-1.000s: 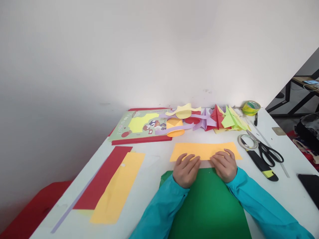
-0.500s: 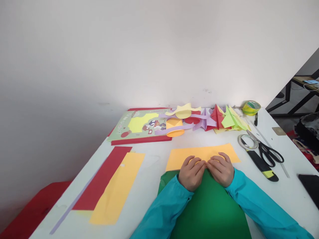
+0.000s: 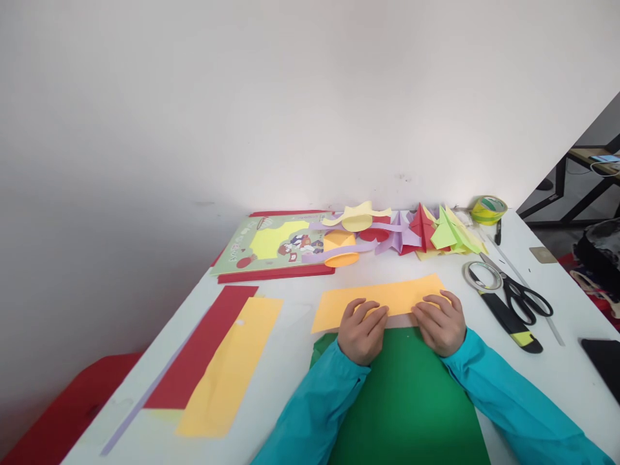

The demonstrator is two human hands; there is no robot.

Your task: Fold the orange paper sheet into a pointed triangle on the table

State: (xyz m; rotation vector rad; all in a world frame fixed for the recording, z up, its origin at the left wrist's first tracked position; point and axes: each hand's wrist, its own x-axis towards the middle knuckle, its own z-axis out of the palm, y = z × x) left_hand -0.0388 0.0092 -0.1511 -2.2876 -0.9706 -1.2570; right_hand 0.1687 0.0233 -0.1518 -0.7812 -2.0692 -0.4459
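Observation:
A strip of orange paper (image 3: 382,294) lies across the table in front of me. My left hand (image 3: 362,332) is closed, with its fingertips pinching the near edge of the strip. Farther right along the same edge, my right hand (image 3: 442,324) is closed on the paper too, its fingers curled and the thumb mostly hidden. A gap of bare edge shows between the two hands. Below them, a large green sheet of paper (image 3: 411,400) extends toward me, partly covered by my left sleeve.
Red paper (image 3: 208,349) and another orange sheet (image 3: 232,368) lie at left. Behind are a green pad (image 3: 232,248) and folded paper shapes (image 3: 450,231). Scissors (image 3: 520,297), a box cutter (image 3: 513,323), a tape roll (image 3: 498,278) and yellow tape (image 3: 488,210) are at right.
My hands have moved apart along the near edge of the orange paper, where they were together before. The strip has shifted slightly to the left.

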